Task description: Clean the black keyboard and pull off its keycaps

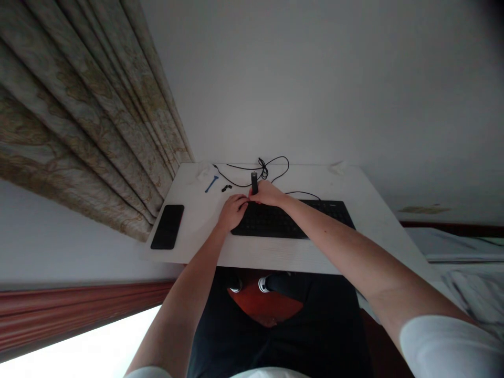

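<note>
A white T-shirt sleeve point(449, 349) and bare forearms reach up from the bottom of the view, over dark trousers point(275, 336); below the worktop's near edge, white-soled shoes point(248, 284) stand on a red-orange surface point(263, 304); the right hand point(268, 193) pinches a black cylindrical stick point(254, 182) upright between thumb and fingers, just above the keyboard's top edge; the left hand point(233, 211) is curled, its fingertips reaching the right hand at the stick's base, though whether they grip the stick I cannot tell; a black keyboard point(291, 219) lies at four o'clock from the hands on the white worktop point(275, 257); a black smartphone point(167, 227) lies at eight o'clock; at ten o'clock sit small black pieces point(226, 188) and a blue plastic tool point(211, 184), with a small white packet point(205, 173) just beyond; a looped black cable point(262, 168) lies at twelve o'clock; a patterned curtain point(86, 121) hangs at ten o'clock, well beyond the worktop's left edge; a bed point(472, 294) shows at three o'clock.
</note>
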`<state>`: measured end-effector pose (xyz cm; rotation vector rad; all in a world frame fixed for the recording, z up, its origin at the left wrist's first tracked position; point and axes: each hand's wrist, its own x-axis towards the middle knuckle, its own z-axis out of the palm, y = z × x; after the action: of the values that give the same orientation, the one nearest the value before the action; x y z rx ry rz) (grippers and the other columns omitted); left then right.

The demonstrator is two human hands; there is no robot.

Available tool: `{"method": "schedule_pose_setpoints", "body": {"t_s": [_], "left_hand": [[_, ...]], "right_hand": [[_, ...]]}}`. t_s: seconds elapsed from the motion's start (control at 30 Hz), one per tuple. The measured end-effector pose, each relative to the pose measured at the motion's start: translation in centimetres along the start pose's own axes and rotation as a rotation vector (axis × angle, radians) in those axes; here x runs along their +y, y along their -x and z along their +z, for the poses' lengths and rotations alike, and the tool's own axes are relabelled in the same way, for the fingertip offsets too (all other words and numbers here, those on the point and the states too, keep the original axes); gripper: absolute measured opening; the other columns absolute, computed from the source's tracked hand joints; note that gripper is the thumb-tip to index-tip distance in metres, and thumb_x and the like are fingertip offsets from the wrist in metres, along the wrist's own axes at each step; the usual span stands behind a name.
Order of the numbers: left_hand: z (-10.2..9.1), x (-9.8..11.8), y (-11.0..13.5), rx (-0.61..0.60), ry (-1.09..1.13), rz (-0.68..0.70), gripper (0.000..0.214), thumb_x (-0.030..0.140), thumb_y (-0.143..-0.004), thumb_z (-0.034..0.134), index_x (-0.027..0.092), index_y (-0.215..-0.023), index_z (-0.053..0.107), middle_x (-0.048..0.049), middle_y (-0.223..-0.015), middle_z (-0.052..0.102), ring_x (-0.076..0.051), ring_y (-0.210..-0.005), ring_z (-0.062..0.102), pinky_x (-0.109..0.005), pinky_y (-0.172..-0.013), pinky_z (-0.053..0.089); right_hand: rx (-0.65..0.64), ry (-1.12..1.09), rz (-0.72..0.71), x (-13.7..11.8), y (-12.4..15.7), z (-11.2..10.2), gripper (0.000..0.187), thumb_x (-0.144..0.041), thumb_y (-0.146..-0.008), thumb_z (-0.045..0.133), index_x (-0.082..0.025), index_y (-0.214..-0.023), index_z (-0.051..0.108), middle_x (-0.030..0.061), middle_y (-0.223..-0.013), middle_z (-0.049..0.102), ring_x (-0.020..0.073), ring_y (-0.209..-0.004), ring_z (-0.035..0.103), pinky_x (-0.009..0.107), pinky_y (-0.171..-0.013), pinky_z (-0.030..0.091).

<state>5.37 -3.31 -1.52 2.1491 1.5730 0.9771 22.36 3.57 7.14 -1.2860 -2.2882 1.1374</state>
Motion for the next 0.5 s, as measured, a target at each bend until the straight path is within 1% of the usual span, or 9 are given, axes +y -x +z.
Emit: {"method": "schedule_pose_setpoints", "body": {"t_s": [0.2, 0.4, 0.5], "left_hand": [[-0.1, 0.1, 0.2, -0.010, 0.016, -0.009, 0.028, 0.021, -0.097, 0.051, 0.024, -0.114, 0.073, -0.0059, -0.122, 0.068, -0.022, -0.119, 0.058, -0.041, -0.110, 0.046], [-0.1, 0.2, 0.3, 0.003, 0.058, -0.029, 0.029, 0.019, -0.096, 0.051, 0.023, -0.113, 0.074, -0.0057, -0.122, 0.068, -0.021, -0.120, 0.058, -0.041, -0.112, 0.044], [-0.1, 0.3, 0.3, -0.001, 0.071, -0.041, 0.028, 0.019, -0.095, 0.052, 0.024, -0.113, 0.074, -0.0050, -0.122, 0.068, -0.021, -0.120, 0.058, -0.041, -0.113, 0.044]], "right_hand": [[0.049, -0.066, 0.012, 0.4, 0.3, 0.4, 0.005, -0.010, -0.073, 0.067, -0.013, -0.072, 0.072, -0.0010, -0.052, 0.063, 0.0110, -0.047, 0.058, 0.019, -0.049, 0.043], [0.107, -0.089, 0.035, 1.0, 0.9, 1.0, 0.008, -0.010, -0.074, 0.067, -0.015, -0.070, 0.070, -0.0018, -0.050, 0.062, 0.0115, -0.050, 0.061, 0.018, -0.051, 0.046], [0.100, -0.142, 0.064, 1.2, 0.8, 1.0, 0.007, -0.010, -0.075, 0.067, -0.015, -0.072, 0.070, -0.0006, -0.054, 0.064, 0.0125, -0.052, 0.063, 0.019, -0.051, 0.048]]}}
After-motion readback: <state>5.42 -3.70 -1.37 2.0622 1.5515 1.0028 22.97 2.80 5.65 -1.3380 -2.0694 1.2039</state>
